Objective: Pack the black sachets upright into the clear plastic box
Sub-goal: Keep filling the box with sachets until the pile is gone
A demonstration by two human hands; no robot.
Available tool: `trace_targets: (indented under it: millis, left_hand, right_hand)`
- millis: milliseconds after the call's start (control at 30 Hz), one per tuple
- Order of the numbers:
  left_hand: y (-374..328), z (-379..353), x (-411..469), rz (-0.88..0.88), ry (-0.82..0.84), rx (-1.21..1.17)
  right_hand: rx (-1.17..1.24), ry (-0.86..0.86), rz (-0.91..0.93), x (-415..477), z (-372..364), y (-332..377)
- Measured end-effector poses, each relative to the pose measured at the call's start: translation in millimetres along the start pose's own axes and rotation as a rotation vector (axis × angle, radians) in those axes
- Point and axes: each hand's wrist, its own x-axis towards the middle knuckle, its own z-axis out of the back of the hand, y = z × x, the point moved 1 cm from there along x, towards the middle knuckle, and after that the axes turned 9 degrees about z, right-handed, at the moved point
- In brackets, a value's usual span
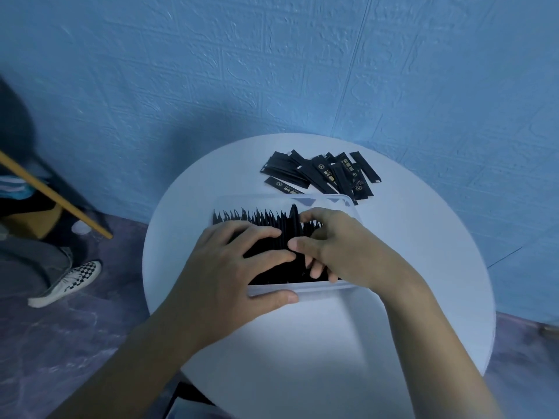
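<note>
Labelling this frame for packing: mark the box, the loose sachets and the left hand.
box (317,290): head view, near wall.
loose sachets (320,173): head view, middle of pile.
left hand (223,267): head view, back of hand.

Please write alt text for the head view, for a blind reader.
The left hand and right hand work among upright black sachets in a clear plastic box on a round white table. A loose pile of sachets lies behind the box.

Upright black sachets (257,220) in clear box (317,288)

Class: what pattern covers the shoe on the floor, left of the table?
The shoe is black-and-white checkered, with a white toe; head view.
</note>
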Motion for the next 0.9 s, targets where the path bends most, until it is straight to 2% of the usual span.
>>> trace_targets:
  millis: [333, 700, 900]
  left_hand:
    - [5, -2, 1, -0.037, -0.022, -0.013]
    - [5, -1, 3, -0.045, 0.009, -0.023]
    - [1, 3, 4, -0.059, 0.024, -0.008]
  right_hand:
    - [0.178, 0.143, 0.02, 2, 14, -1]
    - [0.183, 0.035, 0.068, 8, 5, -3]
    - [0.184, 0.031, 0.048, 3, 9, -7]
